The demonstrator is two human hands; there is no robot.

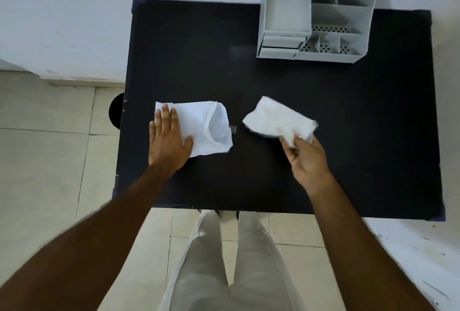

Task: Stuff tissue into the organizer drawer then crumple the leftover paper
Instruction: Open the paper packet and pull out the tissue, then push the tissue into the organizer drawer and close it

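A white paper wrapper [206, 126] lies on the black table [298, 173], its open end facing right. My left hand [168, 140] presses flat on the wrapper's left part, fingers spread. A wad of white tissue [276, 120] hangs just above the table to the right of the wrapper, pinched at its near right corner by my right hand [307, 161]. The grey organizer [316, 12] stands at the table's far right, with two small drawers [281, 45] stacked at its front left; both look pushed in.
The organizer has a long open tray on the left and several open compartments on the right. White wall lies beyond the table. Tiled floor and a dark round object [115, 112] are left of the table. My legs show below the near edge.
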